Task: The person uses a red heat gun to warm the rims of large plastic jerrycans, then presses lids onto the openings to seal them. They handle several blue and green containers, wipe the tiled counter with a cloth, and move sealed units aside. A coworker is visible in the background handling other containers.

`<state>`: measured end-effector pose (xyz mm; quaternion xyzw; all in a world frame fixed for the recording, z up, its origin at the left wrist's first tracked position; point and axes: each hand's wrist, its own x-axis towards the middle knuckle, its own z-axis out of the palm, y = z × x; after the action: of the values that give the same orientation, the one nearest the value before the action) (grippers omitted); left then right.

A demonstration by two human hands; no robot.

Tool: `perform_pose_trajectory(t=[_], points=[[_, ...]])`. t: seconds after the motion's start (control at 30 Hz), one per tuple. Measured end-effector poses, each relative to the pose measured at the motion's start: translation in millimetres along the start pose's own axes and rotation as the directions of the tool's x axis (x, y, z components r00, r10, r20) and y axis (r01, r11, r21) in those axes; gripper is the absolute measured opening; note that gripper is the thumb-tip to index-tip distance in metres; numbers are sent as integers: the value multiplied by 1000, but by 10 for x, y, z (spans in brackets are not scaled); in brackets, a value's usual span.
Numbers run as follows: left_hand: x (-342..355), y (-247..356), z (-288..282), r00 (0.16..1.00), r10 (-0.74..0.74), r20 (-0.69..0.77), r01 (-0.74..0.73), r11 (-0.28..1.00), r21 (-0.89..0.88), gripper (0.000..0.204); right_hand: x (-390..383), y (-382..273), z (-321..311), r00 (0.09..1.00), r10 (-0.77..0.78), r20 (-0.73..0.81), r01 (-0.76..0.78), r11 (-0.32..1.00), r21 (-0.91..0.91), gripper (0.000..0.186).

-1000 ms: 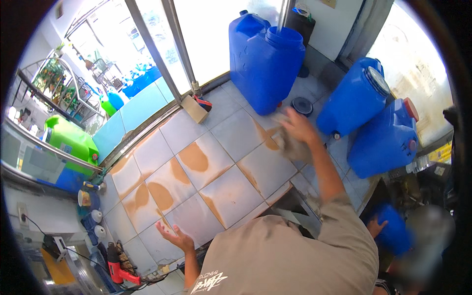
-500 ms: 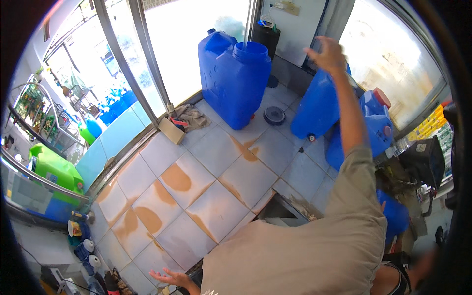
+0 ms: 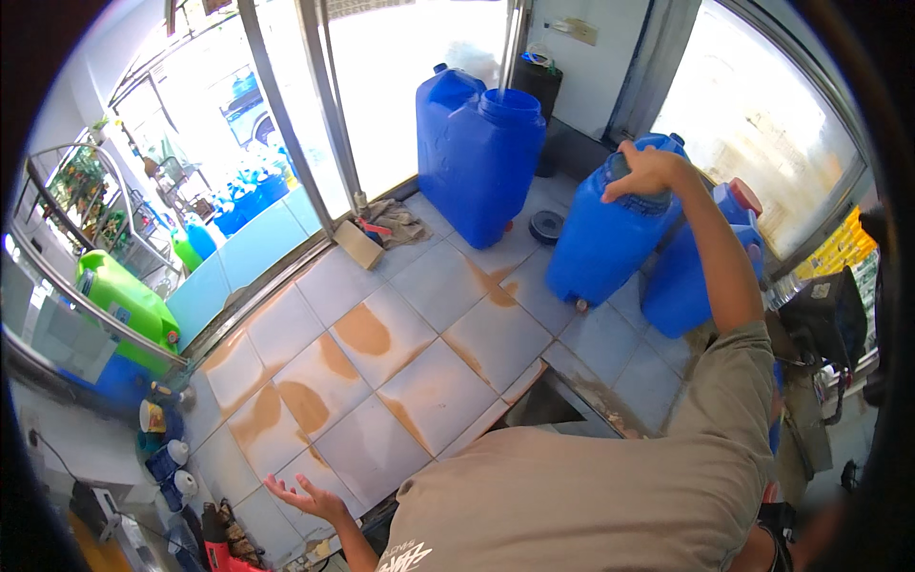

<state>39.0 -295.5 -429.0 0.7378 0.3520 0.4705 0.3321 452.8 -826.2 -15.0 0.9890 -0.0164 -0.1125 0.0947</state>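
Note:
My right hand [image 3: 655,173] has its fingers wrapped over the dark screw cap [image 3: 640,200] of a blue plastic jug [image 3: 599,250]. A small spout sits low on this jug's front. Low on the left, my left hand [image 3: 307,498] is held out in the air with fingers spread and nothing in it. Farther back stands another blue jug [image 3: 477,176] with its wide mouth uncovered. Something thin and clear, a stream or a tube, runs down into that mouth. A loose round dark cap [image 3: 546,227] lies on the floor between the two jugs.
A third blue jug with a red cap [image 3: 743,195] stands at the right. Brown wet patches mark the floor tiles [image 3: 400,381]. Near my body is a dark floor opening [image 3: 545,405]. A rag [image 3: 400,224] lies by the door frame, and a green jug [image 3: 119,305] is at the left.
My right hand has come down from the air onto the screw cap and closed over it. The whole view has shifted slightly. My left hand stays spread.

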Motion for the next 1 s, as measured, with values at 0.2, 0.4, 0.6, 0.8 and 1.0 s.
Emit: perform_pose_trajectory(t=[0.2,0.4,0.6,0.8,1.0], points=[[454,600,-75,997,-80,18,82,985,-151,70,-1227,-1539,-67,862,-506,26,501,844,-191,122],[540,2140,-261,771,356,527,108,744,-660,107,-2219,-2630,-50,286,-957,43,943,273,-192,115],[734,2681,-192,824,337,455,-195,923,-330,146,-2275,-3368,-74,240,-964,-118,967,248,-61,106],[1171,2409,42,826,373,424,-223,905,-361,154,-2046,-3745,-137,226,-967,-116,968,236,-89,95],[1169,2367,73,820,358,447,-217,916,-337,159,-1805,-3853,-352,-181,-979,90,965,-195,-175,94]])
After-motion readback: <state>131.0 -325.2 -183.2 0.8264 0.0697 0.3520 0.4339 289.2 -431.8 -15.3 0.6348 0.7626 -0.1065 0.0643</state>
